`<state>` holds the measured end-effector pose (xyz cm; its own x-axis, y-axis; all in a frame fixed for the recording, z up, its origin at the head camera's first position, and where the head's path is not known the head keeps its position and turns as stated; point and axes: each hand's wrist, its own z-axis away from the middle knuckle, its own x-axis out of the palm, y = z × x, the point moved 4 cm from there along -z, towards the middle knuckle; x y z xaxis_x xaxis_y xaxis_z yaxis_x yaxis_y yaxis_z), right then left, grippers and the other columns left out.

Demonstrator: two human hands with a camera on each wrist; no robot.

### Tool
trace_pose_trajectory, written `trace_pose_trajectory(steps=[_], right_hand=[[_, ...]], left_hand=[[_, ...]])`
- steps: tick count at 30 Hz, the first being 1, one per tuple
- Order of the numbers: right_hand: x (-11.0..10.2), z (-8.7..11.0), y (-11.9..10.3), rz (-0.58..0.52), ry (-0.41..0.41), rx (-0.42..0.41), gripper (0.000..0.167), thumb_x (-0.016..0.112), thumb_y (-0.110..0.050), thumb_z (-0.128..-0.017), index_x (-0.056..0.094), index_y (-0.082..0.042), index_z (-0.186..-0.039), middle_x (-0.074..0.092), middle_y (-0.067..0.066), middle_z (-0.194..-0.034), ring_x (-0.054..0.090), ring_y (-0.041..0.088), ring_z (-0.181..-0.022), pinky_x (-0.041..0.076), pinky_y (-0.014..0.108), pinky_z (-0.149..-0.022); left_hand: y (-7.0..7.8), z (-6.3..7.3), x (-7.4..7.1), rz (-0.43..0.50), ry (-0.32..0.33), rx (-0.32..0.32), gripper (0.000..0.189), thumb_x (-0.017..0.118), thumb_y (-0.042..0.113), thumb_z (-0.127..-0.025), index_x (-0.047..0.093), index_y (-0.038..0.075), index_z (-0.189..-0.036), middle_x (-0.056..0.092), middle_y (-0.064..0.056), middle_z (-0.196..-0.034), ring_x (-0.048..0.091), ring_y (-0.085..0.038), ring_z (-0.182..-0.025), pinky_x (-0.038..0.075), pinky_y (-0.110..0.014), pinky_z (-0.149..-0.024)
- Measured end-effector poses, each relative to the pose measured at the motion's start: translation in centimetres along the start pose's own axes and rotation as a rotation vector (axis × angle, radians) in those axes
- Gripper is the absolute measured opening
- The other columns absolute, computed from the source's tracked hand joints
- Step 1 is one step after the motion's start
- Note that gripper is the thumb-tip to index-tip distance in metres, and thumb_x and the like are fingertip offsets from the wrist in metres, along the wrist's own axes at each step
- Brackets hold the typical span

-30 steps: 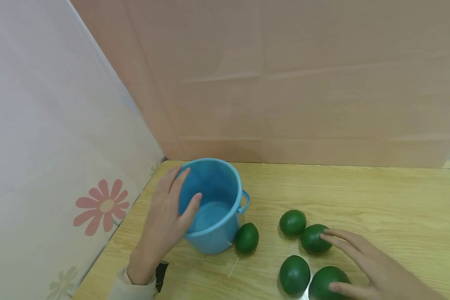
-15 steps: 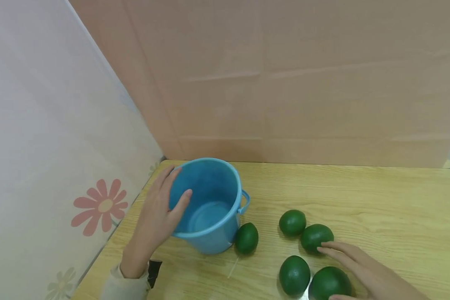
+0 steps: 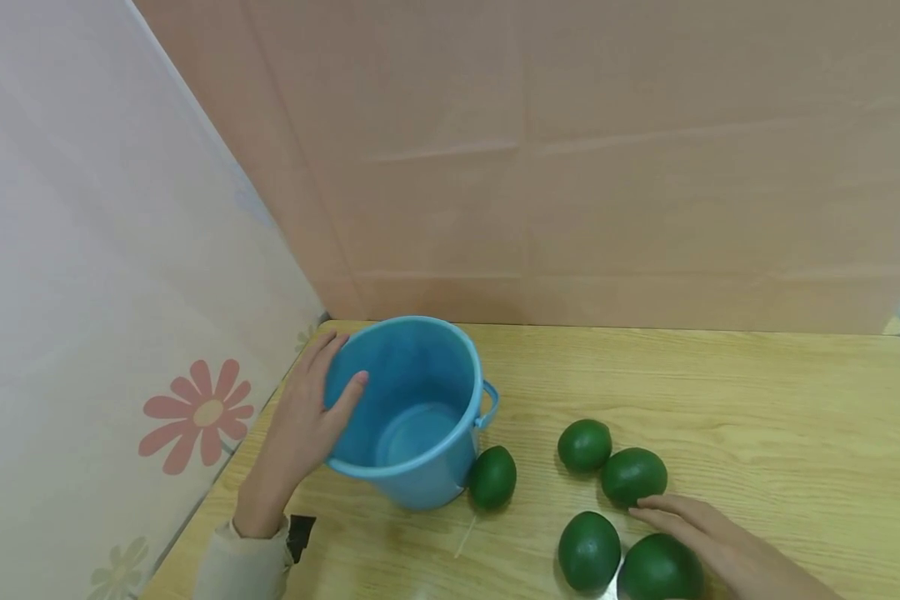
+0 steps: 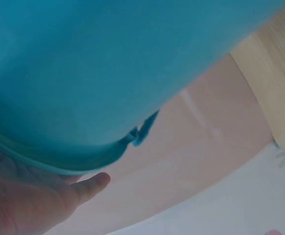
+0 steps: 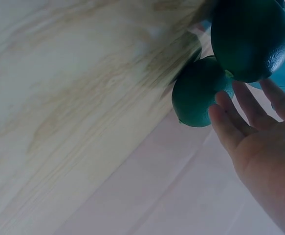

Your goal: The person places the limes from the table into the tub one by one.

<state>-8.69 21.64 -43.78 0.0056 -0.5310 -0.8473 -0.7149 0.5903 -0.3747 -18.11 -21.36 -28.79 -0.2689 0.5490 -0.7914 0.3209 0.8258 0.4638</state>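
A light blue bucket (image 3: 422, 483) stands upright on the table, its inside visible with nothing in it. My left hand (image 3: 300, 417) is at the bucket's left rim, thumb spread and fingers fairly straight; the left wrist view shows the thumb (image 4: 91, 188) just past the rim. Against the bucket's right foot lies one dark green, lime-like fruit (image 3: 492, 477). Farther right are several more: a back fruit (image 3: 585, 446), its neighbour (image 3: 633, 477), a front fruit (image 3: 589, 551) and the nearest one (image 3: 661, 567). My right hand (image 3: 720, 542) reaches over beside these with extended fingers, holding nothing.
The wood-grain table (image 3: 780, 400) runs back to a pinkish-brown cloth wall (image 3: 570, 208). At left, a white cloth with flowers (image 3: 195, 417) borders the table edge. The bucket's handle (image 3: 491, 406) hangs at its right side.
My left hand has shifted left, from over the bucket's opening to its left rim. The right hand has drawn slightly back toward me. The bucket and fruits stay in place.
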Motion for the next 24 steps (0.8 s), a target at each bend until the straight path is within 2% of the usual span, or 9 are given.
trace_pose_trajectory(steps=[6,10,14,19,24], right_hand=[[0.5,0.3,0.2,-0.001,0.010,-0.015,0.093,0.085,-0.052,-0.067,0.049,-0.018,-0.146,0.047,-0.007,-0.143,0.040,-0.004,-0.131,0.052,0.024,-0.077],[0.8,0.3,0.2,0.005,0.014,-0.018,0.093,0.085,-0.052,-0.067,0.049,-0.019,-0.145,0.048,-0.006,-0.142,0.041,-0.003,-0.131,0.053,0.024,-0.078],[1.1,0.3,0.5,0.010,0.001,0.005,0.093,0.085,-0.055,-0.066,0.049,-0.023,-0.145,0.050,-0.007,-0.139,0.047,0.001,-0.125,0.053,0.023,-0.076],[1.8,0.5,0.9,0.024,-0.006,-0.007,0.091,0.083,-0.059,-0.068,0.049,-0.025,-0.145,0.050,-0.006,-0.139,0.048,0.002,-0.125,0.052,0.022,-0.074],[2.1,0.6,1.0,0.033,-0.015,-0.009,0.087,0.082,-0.060,-0.068,0.051,-0.027,-0.142,0.051,-0.007,-0.135,0.050,0.002,-0.121,0.051,0.021,-0.072]], left_hand=[[-1.1,-0.5,0.2,0.026,-0.054,-0.025,0.059,0.056,0.029,-0.101,0.037,0.004,-0.151,0.030,-0.018,-0.160,0.028,-0.042,-0.147,0.030,-0.067,-0.113],[-1.6,-0.8,0.1,0.041,-0.073,-0.012,0.058,0.056,0.028,-0.101,0.039,0.005,-0.151,0.033,-0.020,-0.158,0.030,-0.043,-0.146,0.030,-0.067,-0.113],[-2.0,-0.8,0.0,0.065,-0.129,-0.007,0.058,0.057,0.030,-0.101,0.039,0.007,-0.151,0.034,-0.018,-0.157,0.033,-0.042,-0.144,0.036,-0.068,-0.108],[-2.6,-0.6,-0.1,0.121,-0.221,-0.002,0.059,0.056,0.033,-0.101,0.037,0.012,-0.153,0.032,-0.014,-0.159,0.035,-0.041,-0.143,0.041,-0.067,-0.104],[-3.7,-0.6,-0.1,0.172,-0.272,0.039,0.057,0.057,0.029,-0.101,0.037,0.016,-0.153,0.032,-0.010,-0.160,0.034,-0.040,-0.144,0.044,-0.066,-0.102]])
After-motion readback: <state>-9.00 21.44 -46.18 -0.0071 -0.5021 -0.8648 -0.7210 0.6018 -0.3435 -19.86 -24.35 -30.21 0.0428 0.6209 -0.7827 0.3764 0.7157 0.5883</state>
